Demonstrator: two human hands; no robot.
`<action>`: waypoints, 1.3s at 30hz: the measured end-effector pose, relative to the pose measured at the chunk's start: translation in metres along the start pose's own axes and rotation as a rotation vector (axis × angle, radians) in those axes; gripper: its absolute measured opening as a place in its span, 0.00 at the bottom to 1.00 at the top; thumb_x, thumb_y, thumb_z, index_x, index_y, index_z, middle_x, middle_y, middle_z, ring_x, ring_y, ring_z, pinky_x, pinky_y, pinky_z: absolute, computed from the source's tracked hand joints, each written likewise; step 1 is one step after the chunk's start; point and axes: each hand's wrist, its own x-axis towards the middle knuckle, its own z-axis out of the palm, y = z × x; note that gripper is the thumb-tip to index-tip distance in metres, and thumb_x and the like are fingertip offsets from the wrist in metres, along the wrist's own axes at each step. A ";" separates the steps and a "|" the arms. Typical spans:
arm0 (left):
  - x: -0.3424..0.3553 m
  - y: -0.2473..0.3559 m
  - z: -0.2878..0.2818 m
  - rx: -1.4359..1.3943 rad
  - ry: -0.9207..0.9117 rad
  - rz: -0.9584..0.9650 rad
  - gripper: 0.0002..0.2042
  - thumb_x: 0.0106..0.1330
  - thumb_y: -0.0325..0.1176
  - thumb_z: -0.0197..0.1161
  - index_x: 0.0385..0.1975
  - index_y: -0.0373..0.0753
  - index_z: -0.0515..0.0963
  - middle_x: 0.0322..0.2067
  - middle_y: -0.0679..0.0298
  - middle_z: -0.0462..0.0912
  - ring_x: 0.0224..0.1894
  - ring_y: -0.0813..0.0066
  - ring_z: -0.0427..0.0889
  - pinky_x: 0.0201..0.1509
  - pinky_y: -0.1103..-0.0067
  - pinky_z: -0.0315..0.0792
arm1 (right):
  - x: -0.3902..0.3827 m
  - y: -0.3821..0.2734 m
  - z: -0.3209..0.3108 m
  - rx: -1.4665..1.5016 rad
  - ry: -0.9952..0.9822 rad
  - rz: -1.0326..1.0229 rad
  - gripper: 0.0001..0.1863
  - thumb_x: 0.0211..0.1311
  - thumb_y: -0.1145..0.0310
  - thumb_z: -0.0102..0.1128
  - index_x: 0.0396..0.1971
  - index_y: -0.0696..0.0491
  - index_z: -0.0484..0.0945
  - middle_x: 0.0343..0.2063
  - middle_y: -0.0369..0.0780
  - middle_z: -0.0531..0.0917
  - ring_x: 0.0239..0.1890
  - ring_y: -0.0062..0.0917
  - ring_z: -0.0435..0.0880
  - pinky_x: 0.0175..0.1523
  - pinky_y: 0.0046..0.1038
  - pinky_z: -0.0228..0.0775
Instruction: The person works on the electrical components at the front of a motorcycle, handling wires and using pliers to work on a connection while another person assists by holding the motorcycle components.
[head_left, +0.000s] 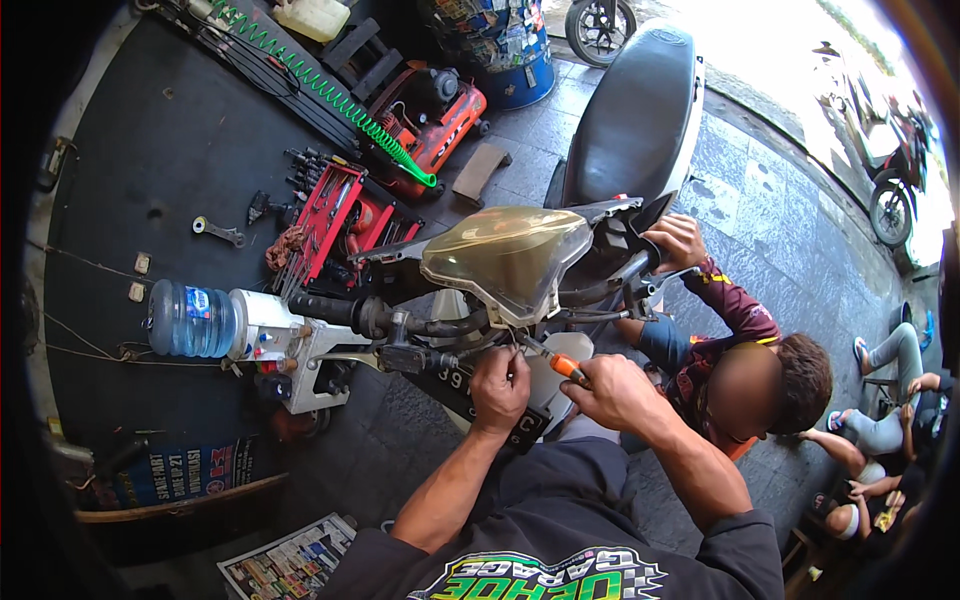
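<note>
My right hand (pixel 622 388) is wrapped round the orange handle of a screwdriver (pixel 568 368), whose shaft points up and left under the headlight unit (pixel 505 255) of a motorcycle. Close to the screwdriver's tip, my left hand (pixel 500 388) is closed in a pinch below the headlight's lower edge; whatever lies in those fingers is hidden. The headlight has a yellowed clear lens and sits above the handlebar (pixel 450 327). A dark number plate (pixel 445 388) lies partly behind my left hand.
A co-worker's hand (pixel 677 240) touches the bike's far right side beside the long black seat (pixel 637 110). To the left stand a water bottle (pixel 195 318), a red tool tray (pixel 330 220) and a red compressor (pixel 440 130). Several people sit at the far right.
</note>
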 end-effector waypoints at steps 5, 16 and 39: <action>-0.005 0.016 0.005 -0.103 0.070 -0.302 0.09 0.60 0.27 0.68 0.37 0.33 0.79 0.21 0.63 0.81 0.21 0.71 0.80 0.29 0.73 0.74 | -0.008 0.007 0.004 0.274 -0.027 0.125 0.23 0.60 0.54 0.63 0.25 0.64 0.80 0.14 0.51 0.76 0.19 0.40 0.79 0.31 0.40 0.69; 0.000 0.024 0.009 -0.071 0.080 -0.304 0.13 0.60 0.26 0.67 0.44 0.30 0.79 0.22 0.62 0.82 0.23 0.76 0.78 0.33 0.77 0.74 | -0.035 0.018 0.019 0.425 -0.011 0.227 0.20 0.61 0.57 0.66 0.28 0.64 0.79 0.14 0.39 0.72 0.19 0.20 0.69 0.27 0.32 0.64; 0.009 0.025 0.014 -0.505 0.052 -0.652 0.02 0.67 0.23 0.59 0.33 0.34 0.78 0.24 0.75 0.75 0.25 0.90 0.68 0.30 0.87 0.61 | -0.029 0.008 0.021 0.472 -0.009 0.134 0.22 0.61 0.55 0.63 0.27 0.63 0.79 0.14 0.47 0.77 0.18 0.34 0.77 0.30 0.38 0.68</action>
